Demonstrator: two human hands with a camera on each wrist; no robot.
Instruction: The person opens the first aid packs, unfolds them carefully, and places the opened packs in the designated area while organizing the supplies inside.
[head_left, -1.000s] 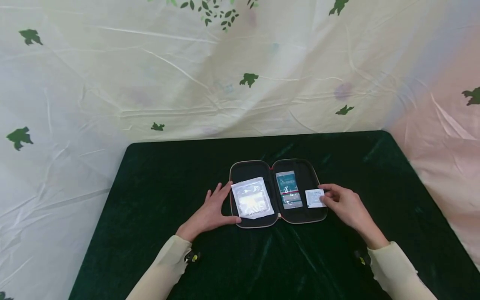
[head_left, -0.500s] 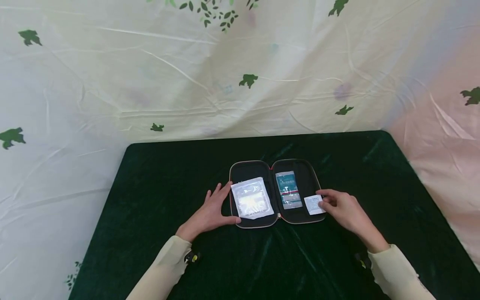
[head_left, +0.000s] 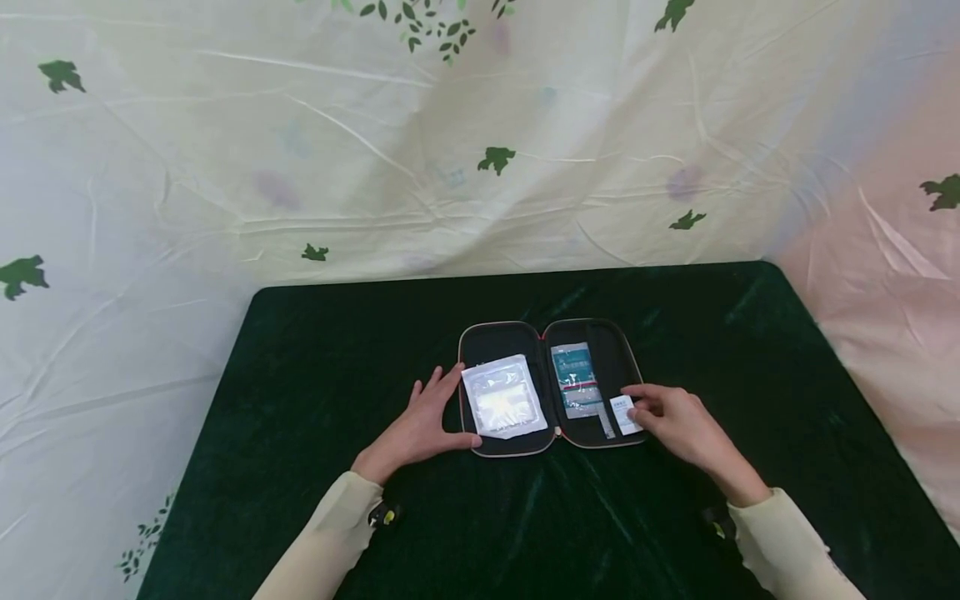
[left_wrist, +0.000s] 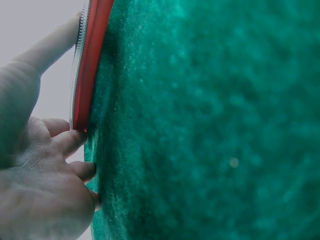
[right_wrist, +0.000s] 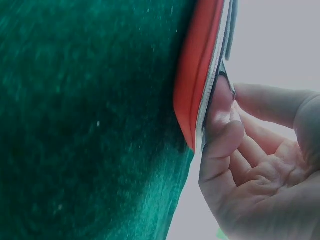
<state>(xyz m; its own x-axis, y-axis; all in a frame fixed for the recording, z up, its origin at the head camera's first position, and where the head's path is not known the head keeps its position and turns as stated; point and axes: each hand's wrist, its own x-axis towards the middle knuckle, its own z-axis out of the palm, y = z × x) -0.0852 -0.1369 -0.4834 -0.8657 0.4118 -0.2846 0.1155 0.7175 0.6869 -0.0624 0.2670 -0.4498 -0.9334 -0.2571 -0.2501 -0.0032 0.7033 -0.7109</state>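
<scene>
An unzipped case (head_left: 501,333) lies spread flat, black inside, with a red outer shell (left_wrist: 95,65) in the left wrist view. A shiny white square packet (head_left: 506,398) lies in its left half; a teal-and-clear packet (head_left: 576,379) is in the right half. My right hand (head_left: 678,425) pinches a small white sachet (head_left: 623,413) between thumb and bent index finger, low in the right half. Beside that sachet shows a narrow pale strip (head_left: 606,422). My left hand (head_left: 420,421) rests against the case's left edge, thumb and fingers spread.
Dark green velvet cloth (head_left: 360,350) covers the table under the case. A pale fabric backdrop (head_left: 375,167) with green leaf and bird prints hangs behind and at the sides. The case's zipper (right_wrist: 212,75) runs along its rim.
My right hand has moved left and a little toward me, turning the small sachet more upright. The narrow pale strip has come into sight beside it. My left hand has stayed in place.
</scene>
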